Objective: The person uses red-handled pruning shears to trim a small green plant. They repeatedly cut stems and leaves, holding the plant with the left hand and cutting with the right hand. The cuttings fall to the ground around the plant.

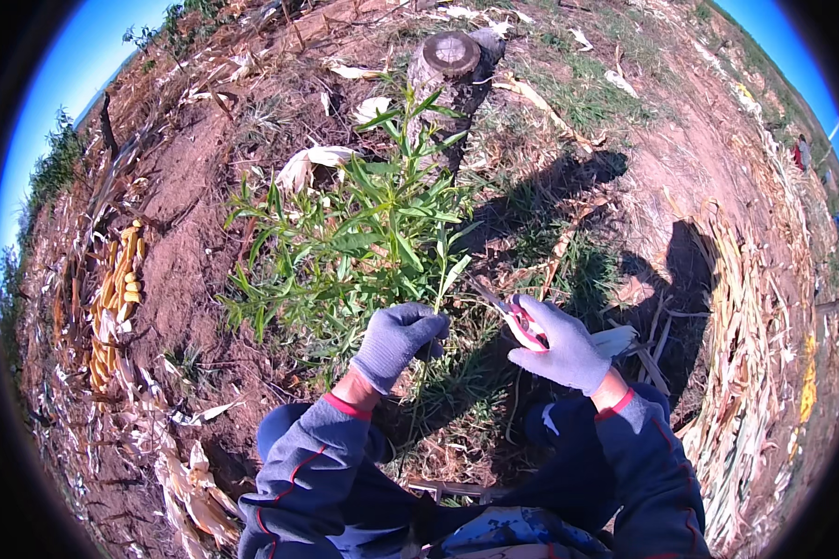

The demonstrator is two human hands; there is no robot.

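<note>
My left hand, in a grey knit glove, pinches a thin green stem with narrow leaves. The stem's lower part hangs below my fingers. In my gloved right hand I hold pruning shears with red and white handles. Their blades point up and left, a short gap to the right of the stem. Just beyond my left hand grows a bushy leafy green plant. Whether the pinched stem is still joined to the plant cannot be told.
A sawn tree stump rises behind the plant. Yellow corn cobs lie in a row at left. Dry corn stalks are heaped along the right. Pale husks litter the soil. My bent knees flank the grass below my hands.
</note>
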